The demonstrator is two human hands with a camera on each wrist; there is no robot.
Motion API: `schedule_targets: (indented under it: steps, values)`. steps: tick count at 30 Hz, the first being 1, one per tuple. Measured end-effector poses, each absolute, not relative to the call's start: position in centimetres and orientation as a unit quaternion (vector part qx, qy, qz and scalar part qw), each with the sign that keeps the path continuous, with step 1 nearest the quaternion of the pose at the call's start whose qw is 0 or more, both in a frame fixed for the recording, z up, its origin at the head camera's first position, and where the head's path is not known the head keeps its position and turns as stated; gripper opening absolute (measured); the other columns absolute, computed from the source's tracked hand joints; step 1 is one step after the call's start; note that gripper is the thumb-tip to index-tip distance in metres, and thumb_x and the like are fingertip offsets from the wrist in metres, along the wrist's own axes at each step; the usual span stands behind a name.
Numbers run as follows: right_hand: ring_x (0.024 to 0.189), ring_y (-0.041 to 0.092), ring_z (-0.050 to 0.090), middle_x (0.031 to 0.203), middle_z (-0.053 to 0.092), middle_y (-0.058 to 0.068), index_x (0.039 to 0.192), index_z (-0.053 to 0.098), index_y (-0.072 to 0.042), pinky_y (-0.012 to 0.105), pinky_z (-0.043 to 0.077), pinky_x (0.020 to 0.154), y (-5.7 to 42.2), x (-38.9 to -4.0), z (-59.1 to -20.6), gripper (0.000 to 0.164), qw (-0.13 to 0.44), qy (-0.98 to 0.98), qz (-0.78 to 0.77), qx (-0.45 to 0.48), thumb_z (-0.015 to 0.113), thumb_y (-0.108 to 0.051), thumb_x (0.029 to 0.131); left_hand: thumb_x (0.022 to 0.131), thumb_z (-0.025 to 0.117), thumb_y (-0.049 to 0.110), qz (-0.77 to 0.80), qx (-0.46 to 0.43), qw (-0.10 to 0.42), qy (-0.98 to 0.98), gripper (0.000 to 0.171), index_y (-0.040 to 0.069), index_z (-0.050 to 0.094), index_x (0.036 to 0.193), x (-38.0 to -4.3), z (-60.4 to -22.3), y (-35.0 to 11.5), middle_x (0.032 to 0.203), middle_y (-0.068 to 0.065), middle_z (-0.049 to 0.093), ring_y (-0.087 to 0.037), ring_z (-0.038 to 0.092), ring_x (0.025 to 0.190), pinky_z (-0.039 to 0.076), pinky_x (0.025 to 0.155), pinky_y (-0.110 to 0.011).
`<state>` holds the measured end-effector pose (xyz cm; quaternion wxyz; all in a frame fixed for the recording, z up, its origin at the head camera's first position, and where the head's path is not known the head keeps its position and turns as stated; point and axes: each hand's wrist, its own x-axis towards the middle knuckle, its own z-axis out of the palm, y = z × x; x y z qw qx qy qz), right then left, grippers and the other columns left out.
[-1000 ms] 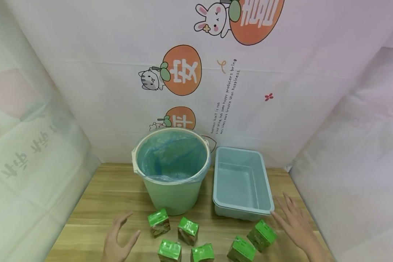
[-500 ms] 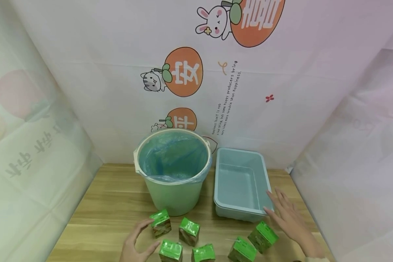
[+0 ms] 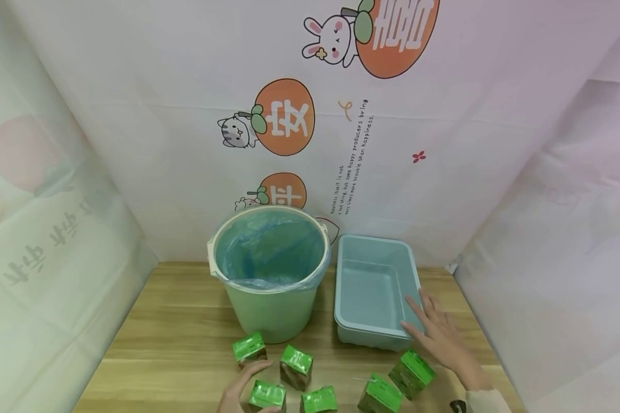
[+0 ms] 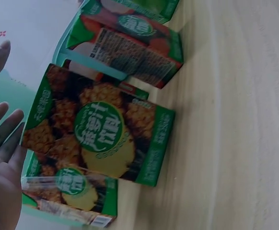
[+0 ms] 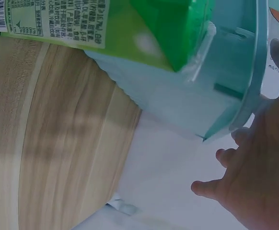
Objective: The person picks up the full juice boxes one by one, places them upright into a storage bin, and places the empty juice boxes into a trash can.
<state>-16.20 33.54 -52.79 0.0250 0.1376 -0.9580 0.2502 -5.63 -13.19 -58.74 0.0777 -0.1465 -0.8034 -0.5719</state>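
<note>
In the head view my left hand (image 3: 237,393) reaches around a green-topped juice box (image 3: 267,394) at the front, thumb and fingers apart. The left wrist view shows this hand (image 4: 3,167) with its fingers extended beside a pineapple juice box (image 4: 101,129); whether they touch is unclear. My right hand (image 3: 439,338) hovers at the right rim of the light-blue tub (image 3: 376,332), fingers spread and holding nothing. In the right wrist view, that hand (image 5: 259,177) appears beside the tub, and a green juice box (image 5: 130,28) is close to the camera.
A pale-green bucket (image 3: 274,312) with a blue liner stands behind the boxes. More juice boxes stand on the wooden table (image 3: 155,344): one at back left (image 3: 250,347), one at centre (image 3: 296,367), others to the right (image 3: 412,373). Printed white cloth surrounds three sides.
My left hand has moved right, from bare table on the left to the front-left juice box. My right hand has shifted slightly left and up over the tub's rim. The boxes stay put.
</note>
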Motion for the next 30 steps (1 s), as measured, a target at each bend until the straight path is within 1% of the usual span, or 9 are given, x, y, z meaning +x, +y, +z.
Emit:
schedule_targets:
  steps: [2,5,9,14,19,21,24,26,30]
  values:
    - [0.153,0.061,0.008,0.172,0.009,0.031,0.168,0.032,-0.014,0.090,0.007,0.106,33.5,-16.3,-52.9,0.072,0.027,-0.959,0.247,0.136,0.059,-0.042,0.108,0.076,0.093,0.011,-0.579,-0.146,0.058,-0.800,0.069,0.018,0.067,0.140,-5.7,-59.0,-13.1,0.136,-0.015,0.068,-0.014,0.061,0.126,0.054,0.096,-0.040]
    - [0.153,0.061,0.009,0.171,0.010,0.032,0.167,0.034,-0.011,0.090,0.007,0.106,33.4,-16.3,-53.0,0.072,0.027,-0.960,0.245,0.134,0.060,-0.042,0.107,0.079,0.090,0.008,-0.591,-0.153,0.031,-0.791,0.067,0.009,0.065,0.140,-5.9,-59.2,-12.9,0.137,-0.017,0.067,-0.014,0.060,0.127,0.053,0.098,-0.038]
    - [0.153,0.060,0.009,0.172,0.010,0.031,0.166,0.035,-0.010,0.089,0.007,0.107,33.3,-16.4,-53.1,0.071,0.023,-0.961,0.244,0.130,0.060,-0.043,0.107,0.081,0.090,0.007,-0.594,-0.163,0.020,-0.788,0.065,0.001,0.064,0.140,-6.2,-59.6,-12.7,0.137,-0.018,0.067,-0.015,0.061,0.127,0.053,0.100,-0.037]
    - [0.154,0.059,0.007,0.172,0.008,0.030,0.166,0.036,-0.010,0.088,0.006,0.108,33.2,-16.4,-53.1,0.072,0.018,-0.960,0.249,0.128,0.060,-0.043,0.107,0.081,0.091,0.007,-0.588,-0.177,0.028,-0.789,0.061,0.006,0.066,0.137,-6.3,-60.2,-13.1,0.130,-0.013,0.071,-0.013,0.065,0.120,0.055,0.095,-0.031]
    - [0.155,0.059,0.007,0.172,0.008,0.030,0.165,0.036,-0.007,0.088,0.005,0.109,33.2,-16.4,-53.2,0.072,0.019,-0.959,0.252,0.126,0.060,-0.043,0.107,0.087,0.085,0.003,-0.581,-0.268,0.032,-0.768,0.057,0.001,0.063,0.140,-7.2,-61.5,-14.2,0.128,-0.019,0.070,-0.014,0.065,0.121,0.056,0.091,-0.031]
    - [0.155,0.059,0.006,0.172,0.008,0.030,0.165,0.037,-0.007,0.088,0.005,0.109,33.2,-16.4,-53.3,0.073,0.020,-0.959,0.251,0.126,0.061,-0.043,0.107,0.087,0.084,0.000,-0.576,-0.301,0.039,-0.759,0.054,-0.003,0.064,0.138,-7.5,-61.9,-14.5,0.126,-0.022,0.069,-0.014,0.065,0.120,0.057,0.091,-0.032]
    - [0.155,0.059,0.007,0.172,0.008,0.030,0.165,0.037,-0.007,0.088,0.005,0.109,33.2,-16.4,-53.3,0.073,0.023,-0.960,0.249,0.127,0.061,-0.043,0.106,0.088,0.083,-0.001,-0.574,-0.327,0.032,-0.750,0.049,-0.004,0.066,0.133,-7.9,-62.0,-14.8,0.123,-0.018,0.070,-0.013,0.066,0.116,0.057,0.089,-0.031]
    - [0.155,0.058,0.007,0.172,0.009,0.030,0.165,0.036,-0.008,0.088,0.005,0.109,33.2,-16.5,-53.4,0.073,0.024,-0.960,0.249,0.128,0.061,-0.043,0.106,0.088,0.083,-0.002,-0.573,-0.341,0.022,-0.745,0.046,-0.004,0.068,0.131,-8.1,-61.9,-15.0,0.122,-0.017,0.071,-0.015,0.067,0.115,0.057,0.089,-0.031]
    - [0.155,0.057,0.007,0.172,0.010,0.030,0.165,0.037,-0.008,0.089,0.005,0.108,33.2,-16.5,-53.4,0.073,0.025,-0.960,0.249,0.129,0.061,-0.043,0.106,0.091,0.083,0.005,-0.563,-0.369,0.004,-0.740,0.046,0.002,0.069,0.135,-9.1,-63.9,-15.7,0.126,-0.009,0.071,-0.016,0.068,0.112,0.058,0.086,-0.031]
